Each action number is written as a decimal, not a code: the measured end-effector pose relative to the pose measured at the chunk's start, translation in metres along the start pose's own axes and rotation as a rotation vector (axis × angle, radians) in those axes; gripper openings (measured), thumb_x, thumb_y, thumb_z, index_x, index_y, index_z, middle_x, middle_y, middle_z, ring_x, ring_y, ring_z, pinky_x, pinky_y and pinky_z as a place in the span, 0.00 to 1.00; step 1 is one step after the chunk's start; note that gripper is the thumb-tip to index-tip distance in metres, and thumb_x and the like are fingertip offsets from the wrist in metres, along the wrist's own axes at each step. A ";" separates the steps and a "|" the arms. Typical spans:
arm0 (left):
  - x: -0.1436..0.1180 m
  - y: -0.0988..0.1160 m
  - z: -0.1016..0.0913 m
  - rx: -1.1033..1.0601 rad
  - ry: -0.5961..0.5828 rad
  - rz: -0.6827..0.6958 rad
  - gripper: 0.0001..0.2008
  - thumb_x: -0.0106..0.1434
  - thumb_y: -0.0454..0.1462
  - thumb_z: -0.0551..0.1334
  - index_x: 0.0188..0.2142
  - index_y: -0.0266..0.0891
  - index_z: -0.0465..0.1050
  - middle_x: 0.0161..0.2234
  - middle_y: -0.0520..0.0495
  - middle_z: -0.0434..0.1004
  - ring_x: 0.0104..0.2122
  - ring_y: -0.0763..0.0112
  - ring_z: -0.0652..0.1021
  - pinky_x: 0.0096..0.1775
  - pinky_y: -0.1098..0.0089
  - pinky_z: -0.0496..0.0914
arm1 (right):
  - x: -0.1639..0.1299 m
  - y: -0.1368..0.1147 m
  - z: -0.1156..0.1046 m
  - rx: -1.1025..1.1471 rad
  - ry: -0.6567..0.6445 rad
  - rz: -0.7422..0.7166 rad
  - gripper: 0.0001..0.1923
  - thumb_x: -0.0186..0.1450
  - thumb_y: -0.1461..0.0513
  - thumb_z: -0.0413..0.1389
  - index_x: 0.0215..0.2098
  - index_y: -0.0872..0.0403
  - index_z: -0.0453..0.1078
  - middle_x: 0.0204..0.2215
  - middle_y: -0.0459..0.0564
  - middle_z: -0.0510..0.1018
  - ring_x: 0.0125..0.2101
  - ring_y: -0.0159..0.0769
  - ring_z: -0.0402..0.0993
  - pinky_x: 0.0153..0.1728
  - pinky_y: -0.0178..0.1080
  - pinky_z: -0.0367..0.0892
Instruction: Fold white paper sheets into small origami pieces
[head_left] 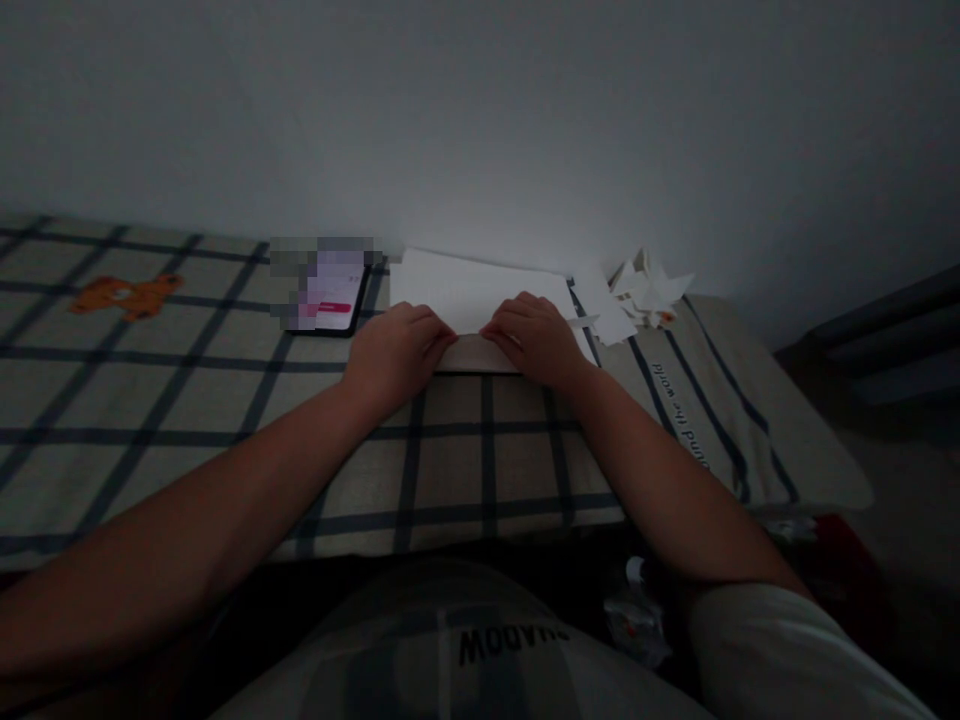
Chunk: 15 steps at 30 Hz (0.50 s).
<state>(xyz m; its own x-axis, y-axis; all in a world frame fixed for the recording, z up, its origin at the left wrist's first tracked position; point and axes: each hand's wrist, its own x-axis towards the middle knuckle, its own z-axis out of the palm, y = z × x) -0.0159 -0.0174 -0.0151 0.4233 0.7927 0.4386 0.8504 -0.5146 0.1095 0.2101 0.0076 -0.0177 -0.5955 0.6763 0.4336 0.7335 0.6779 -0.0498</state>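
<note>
White flat paper (480,290) under both hands (466,345)

A: Entry, head view. What is worn on the arms?

B: Both forearms bare from wrist to past the elbow. Left hand (395,352) and right hand (534,335) bare too; no rings, watch or bands seen in this dim light.

A: Any sleeve?

B: One pale short fabric sleeve (780,645) at 5 o'clock, on the right upper arm.

A: Torso?

B: Light grey shirt (450,650) at 6 o'clock, with dark block lettering across the chest, read upside down from this camera.
</note>
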 end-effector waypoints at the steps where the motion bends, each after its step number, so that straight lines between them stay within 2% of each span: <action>1: 0.000 -0.002 -0.001 -0.003 0.011 0.005 0.14 0.71 0.41 0.58 0.38 0.39 0.81 0.38 0.45 0.83 0.40 0.57 0.78 0.35 0.61 0.66 | 0.000 0.002 0.000 0.017 0.007 0.011 0.14 0.74 0.57 0.50 0.35 0.52 0.74 0.38 0.53 0.80 0.41 0.44 0.67 0.40 0.45 0.56; 7: 0.003 -0.017 -0.008 0.002 0.094 -0.034 0.13 0.70 0.41 0.58 0.37 0.40 0.80 0.38 0.44 0.82 0.42 0.55 0.77 0.40 0.60 0.67 | -0.001 0.013 0.005 0.127 0.043 0.060 0.12 0.73 0.58 0.51 0.35 0.53 0.72 0.36 0.54 0.78 0.39 0.44 0.69 0.42 0.45 0.60; 15: 0.007 -0.037 -0.011 -0.011 0.160 -0.116 0.12 0.69 0.42 0.58 0.37 0.42 0.79 0.39 0.43 0.81 0.44 0.53 0.76 0.45 0.57 0.68 | -0.002 0.023 0.004 0.100 0.083 0.113 0.11 0.72 0.57 0.52 0.34 0.52 0.71 0.34 0.54 0.78 0.38 0.44 0.69 0.41 0.45 0.60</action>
<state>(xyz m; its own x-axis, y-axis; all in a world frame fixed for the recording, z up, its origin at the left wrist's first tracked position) -0.0477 0.0031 -0.0060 0.2674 0.7853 0.5584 0.8867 -0.4274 0.1765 0.2264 0.0229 -0.0229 -0.4792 0.7263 0.4928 0.7555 0.6271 -0.1896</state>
